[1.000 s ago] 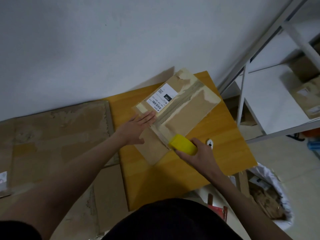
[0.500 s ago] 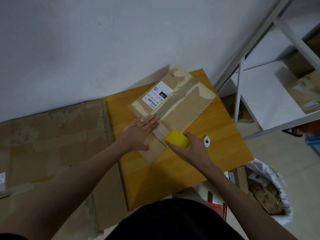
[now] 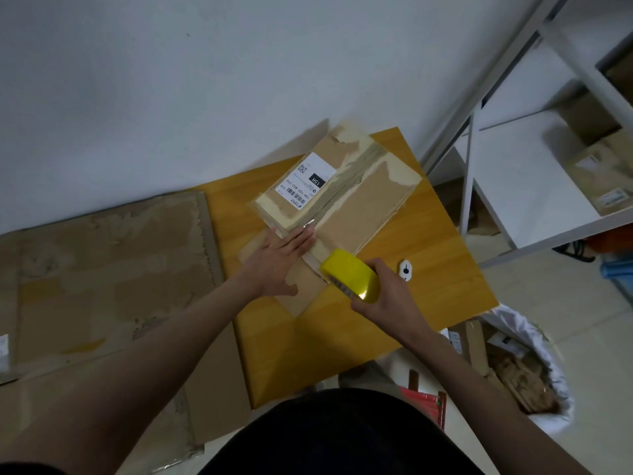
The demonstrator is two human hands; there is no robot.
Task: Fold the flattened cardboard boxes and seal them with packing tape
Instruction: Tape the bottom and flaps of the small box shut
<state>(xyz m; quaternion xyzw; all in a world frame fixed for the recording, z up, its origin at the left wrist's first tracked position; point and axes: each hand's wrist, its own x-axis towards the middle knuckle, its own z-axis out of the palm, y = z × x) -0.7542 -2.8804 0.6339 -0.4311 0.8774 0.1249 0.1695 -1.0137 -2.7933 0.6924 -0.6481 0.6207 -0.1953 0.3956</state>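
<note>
A cardboard box (image 3: 346,204) lay on a wooden table (image 3: 445,269) against the wall. Left hand (image 3: 277,262) pressed flat, fingers straight; right hand (image 3: 387,296) gripped a yellow tape roll (image 3: 351,274), perhaps touching the box's near edge. A shelf (image 3: 513,183) stood right.

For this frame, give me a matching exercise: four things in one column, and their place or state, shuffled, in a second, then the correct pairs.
Things
1. tape roll
2. left hand
3. white shipping label
4. small white object

Place or state
A. lies bare on the wooden table, right of the box
B. stuck on the far left part of the cardboard box
C. yellow, gripped by the right hand at the box's near edge
D. flat, fingers straight, pressing the box top

Pairs: 1-C, 2-D, 3-B, 4-A
</note>
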